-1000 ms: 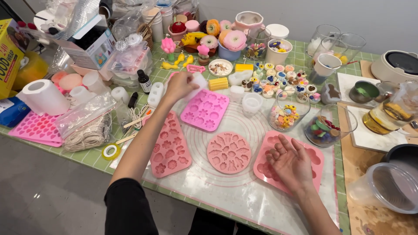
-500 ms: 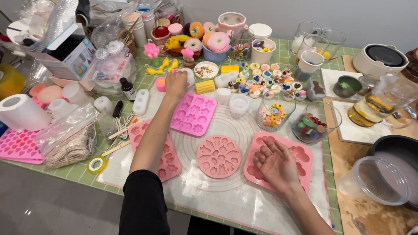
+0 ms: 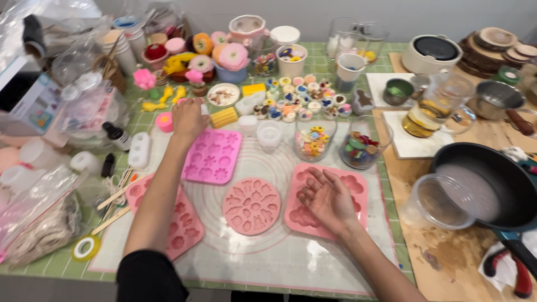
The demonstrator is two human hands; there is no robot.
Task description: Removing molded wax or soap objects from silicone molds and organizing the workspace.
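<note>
My left hand (image 3: 187, 118) reaches across the white silicone mat (image 3: 251, 257) and rests knuckles-up just beyond the magenta square mould (image 3: 212, 156), beside a small pink candle (image 3: 164, 121). Its fingers curl down out of sight, so I cannot tell whether it holds anything. My right hand (image 3: 330, 198) lies palm up and empty, fingers apart, on the pink rectangular mould (image 3: 352, 182). A round pink mould (image 3: 251, 206) sits between my arms. A salmon mould (image 3: 182, 229) lies under my left forearm.
Two glass bowls of small colourful pieces (image 3: 315, 140) (image 3: 359, 148) stand beyond the right mould. A yellow ribbed candle (image 3: 224, 117), a white cup (image 3: 269, 134) and several tiny candles crowd the back. At the right are a black pan (image 3: 486, 184) and a plastic tub (image 3: 442, 201).
My left hand has come down from mid-air to the table beyond the magenta mould. My right hand stays palm up on the rectangular mould. The view has shifted left.
</note>
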